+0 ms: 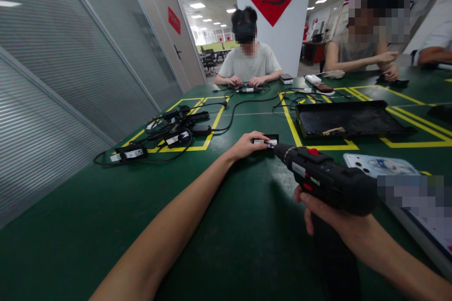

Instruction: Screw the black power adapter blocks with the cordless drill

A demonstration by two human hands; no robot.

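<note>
My left hand [247, 145] lies on the green table [240, 225] with its fingers closed on a small black device with a white label [265, 140], pinning it down. My right hand [319, 209] is wrapped round the grip of a black electric screwdriver with red buttons [326, 178]. The tool's tip points left and meets the right end of the small device.
A heap of black power adapters and cables [169, 134] lies at the left inside yellow tape lines. A black tray [349, 120] sits at the right, a phone [379, 164] nearer. Across the table a person in a grey shirt [249, 63] handles a device; other people sit far right.
</note>
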